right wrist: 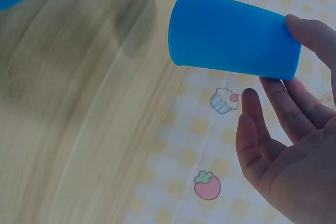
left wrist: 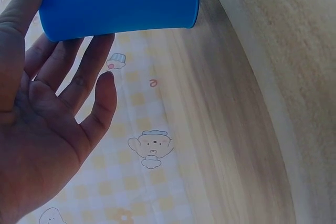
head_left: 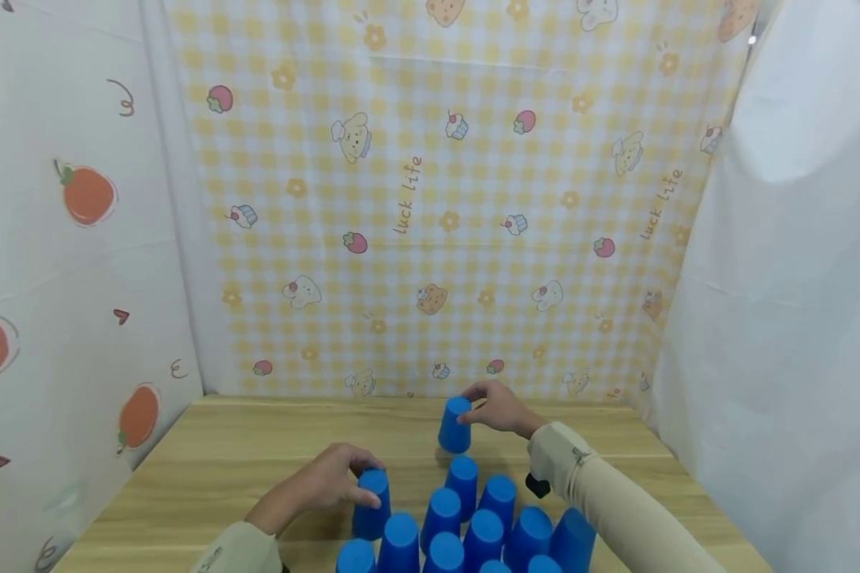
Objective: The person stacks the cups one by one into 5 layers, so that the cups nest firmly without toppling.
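The left hand [head_left: 315, 487] grips a blue cup [head_left: 371, 504] standing left of the cup cluster [head_left: 473, 529]; the right hand [head_left: 500, 407] pinches the far cup [head_left: 455, 425] by its top, just above the tabletop [head_left: 222, 454]. Better to lift each straight up, clear of neighbours. Open room lies left and behind; the cloth wall [head_left: 430, 239] bounds the back.

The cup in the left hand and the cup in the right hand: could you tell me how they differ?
The left hand's cup sits at the near left of the table; the right hand's cup is farther back, beyond the cluster of cups. The left hand grips its cup from the left, while the right hand pinches its cup's top from the right. Both are blue and upside down.
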A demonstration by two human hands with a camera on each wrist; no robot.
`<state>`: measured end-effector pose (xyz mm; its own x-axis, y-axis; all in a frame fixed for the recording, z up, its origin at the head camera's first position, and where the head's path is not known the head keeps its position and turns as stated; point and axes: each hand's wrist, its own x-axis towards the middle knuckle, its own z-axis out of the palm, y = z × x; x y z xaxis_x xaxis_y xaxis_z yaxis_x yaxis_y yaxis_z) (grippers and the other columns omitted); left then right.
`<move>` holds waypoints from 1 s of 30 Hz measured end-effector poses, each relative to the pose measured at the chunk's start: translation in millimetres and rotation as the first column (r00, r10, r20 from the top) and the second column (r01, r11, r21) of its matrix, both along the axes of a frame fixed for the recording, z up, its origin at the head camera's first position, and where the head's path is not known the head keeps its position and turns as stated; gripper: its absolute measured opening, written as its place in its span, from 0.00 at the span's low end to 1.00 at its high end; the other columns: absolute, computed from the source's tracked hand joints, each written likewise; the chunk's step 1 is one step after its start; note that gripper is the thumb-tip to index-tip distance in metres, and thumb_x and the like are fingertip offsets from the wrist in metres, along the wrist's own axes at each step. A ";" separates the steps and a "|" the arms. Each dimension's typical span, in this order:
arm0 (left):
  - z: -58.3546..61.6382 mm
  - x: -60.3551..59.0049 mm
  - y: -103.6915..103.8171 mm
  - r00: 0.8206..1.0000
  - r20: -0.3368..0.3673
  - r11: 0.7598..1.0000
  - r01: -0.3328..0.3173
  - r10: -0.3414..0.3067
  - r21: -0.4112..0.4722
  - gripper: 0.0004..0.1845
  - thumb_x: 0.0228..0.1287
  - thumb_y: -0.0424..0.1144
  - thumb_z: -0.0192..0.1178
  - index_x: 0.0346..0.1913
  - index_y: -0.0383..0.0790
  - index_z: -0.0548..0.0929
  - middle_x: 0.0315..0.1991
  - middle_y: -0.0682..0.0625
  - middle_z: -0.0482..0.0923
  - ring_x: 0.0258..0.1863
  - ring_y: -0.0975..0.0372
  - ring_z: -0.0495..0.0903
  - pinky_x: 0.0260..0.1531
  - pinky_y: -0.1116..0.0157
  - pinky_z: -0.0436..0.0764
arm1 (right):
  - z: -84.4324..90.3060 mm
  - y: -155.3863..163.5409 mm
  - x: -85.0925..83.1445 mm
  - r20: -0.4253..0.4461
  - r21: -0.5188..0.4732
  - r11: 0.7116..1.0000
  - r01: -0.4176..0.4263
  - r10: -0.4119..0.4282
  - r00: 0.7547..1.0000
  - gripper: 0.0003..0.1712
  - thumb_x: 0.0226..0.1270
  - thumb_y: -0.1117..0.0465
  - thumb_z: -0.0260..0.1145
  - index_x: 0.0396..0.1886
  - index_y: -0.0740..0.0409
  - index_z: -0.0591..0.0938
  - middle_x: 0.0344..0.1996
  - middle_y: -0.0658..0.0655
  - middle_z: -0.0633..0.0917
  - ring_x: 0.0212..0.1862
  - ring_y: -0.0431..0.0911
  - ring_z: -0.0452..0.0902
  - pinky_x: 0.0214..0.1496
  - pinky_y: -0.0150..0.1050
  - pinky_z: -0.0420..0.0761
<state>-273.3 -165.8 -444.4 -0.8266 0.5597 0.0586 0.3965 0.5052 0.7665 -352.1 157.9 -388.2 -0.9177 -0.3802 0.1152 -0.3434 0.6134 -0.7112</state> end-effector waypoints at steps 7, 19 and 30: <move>0.9 -3.9 0.4 1.000 -0.017 1.000 -0.022 0.022 -0.015 0.24 0.52 0.48 0.76 0.51 0.43 0.85 0.38 0.59 0.83 0.39 0.63 0.80 0.39 0.61 0.82 | 1.5 3.3 -12.1 0.007 0.016 0.997 0.074 -0.074 0.997 0.20 0.56 0.59 0.77 0.48 0.58 0.84 0.45 0.54 0.85 0.51 0.51 0.80 0.48 0.46 0.82; -1.9 -0.9 -1.4 0.999 -0.030 1.000 -0.017 0.017 0.001 0.23 0.51 0.46 0.77 0.49 0.43 0.85 0.37 0.58 0.83 0.38 0.62 0.80 0.39 0.62 0.82 | -5.4 -4.8 -26.7 0.019 0.039 0.996 0.079 -0.080 0.997 0.20 0.54 0.60 0.78 0.46 0.61 0.84 0.40 0.54 0.85 0.44 0.47 0.81 0.45 0.43 0.82; -8.0 1.3 -1.8 1.000 -0.029 1.000 -0.011 0.012 0.025 0.23 0.50 0.46 0.77 0.50 0.44 0.85 0.37 0.59 0.82 0.38 0.63 0.79 0.38 0.64 0.81 | -20.2 -0.4 -39.8 0.087 0.017 0.989 0.148 -0.149 0.985 0.22 0.54 0.63 0.77 0.50 0.62 0.83 0.43 0.57 0.84 0.40 0.48 0.82 0.33 0.46 0.85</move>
<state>-272.1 -167.6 -452.4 -0.8306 0.5484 0.0967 0.4131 0.4904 0.7673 -391.9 157.4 -408.4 -0.9705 -0.2395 0.0281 -0.1841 0.6604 -0.7280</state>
